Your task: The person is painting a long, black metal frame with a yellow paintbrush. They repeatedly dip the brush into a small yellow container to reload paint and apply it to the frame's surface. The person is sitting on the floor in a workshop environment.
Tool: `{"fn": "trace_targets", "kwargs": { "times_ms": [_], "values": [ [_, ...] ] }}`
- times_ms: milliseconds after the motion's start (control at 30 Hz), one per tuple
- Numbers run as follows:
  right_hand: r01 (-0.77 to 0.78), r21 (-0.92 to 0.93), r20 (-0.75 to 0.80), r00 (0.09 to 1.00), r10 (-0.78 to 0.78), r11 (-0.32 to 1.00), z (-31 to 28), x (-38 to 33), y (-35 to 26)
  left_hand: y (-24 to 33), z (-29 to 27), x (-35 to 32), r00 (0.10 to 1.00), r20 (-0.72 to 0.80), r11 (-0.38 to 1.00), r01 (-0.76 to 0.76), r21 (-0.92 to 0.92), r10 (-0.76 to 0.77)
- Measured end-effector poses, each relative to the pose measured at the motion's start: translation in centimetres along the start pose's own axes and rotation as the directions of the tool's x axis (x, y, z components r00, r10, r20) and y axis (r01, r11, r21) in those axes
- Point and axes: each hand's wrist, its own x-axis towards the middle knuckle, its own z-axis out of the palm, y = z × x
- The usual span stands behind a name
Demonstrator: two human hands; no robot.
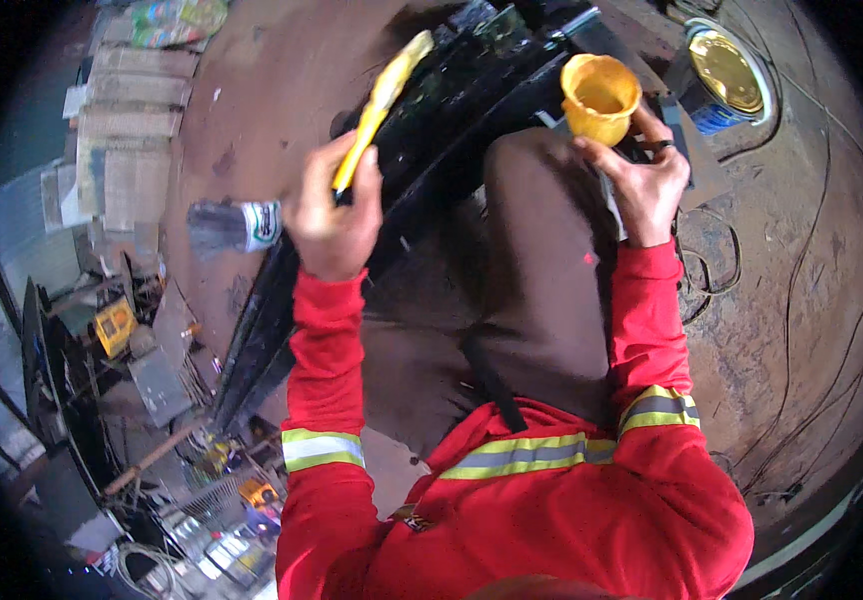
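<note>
My left hand point(337, 205), slightly blurred, is closed around a slim yellow paintbrush point(380, 110) that points up and to the right. Its tip is coated pale yellow, and a black end shows at the fingers. My right hand point(644, 190) grips a yellow, paint-coated cup point(602, 108) from below and the side. The cup is upright with a wavy, flared rim and orange-yellow inside. Brush and cup are well apart. Under and beyond my hands run long black metal beams point(432, 150), beside my bent knee.
A blue bucket point(724, 85) with a yellow top stands at the far right, near cables point(792, 270) on the floor. A clear plastic bottle point(237, 226) lies left of the beams. Cardboard sheets point(137, 130) and cluttered tools and scrap point(202, 480) line the left side.
</note>
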Motion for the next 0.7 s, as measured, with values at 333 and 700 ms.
{"fn": "trace_targets", "kwargs": {
  "times_ms": [333, 700],
  "values": [
    [0.067, -0.007, 0.156, 0.986, -0.065, 0.998, 1.4, -1.4, -2.8, -6.7, -0.1, -5.6, 0.929, 0.309, 0.955, 0.119, 0.271, -0.204],
    [0.311, -0.003, 0.303, 0.906, -0.296, 0.95, 1.8, -2.3, -4.8, -6.0, 1.6, -3.1, 0.954, 0.254, 0.978, 0.115, 0.173, -0.157]
  ]
}}
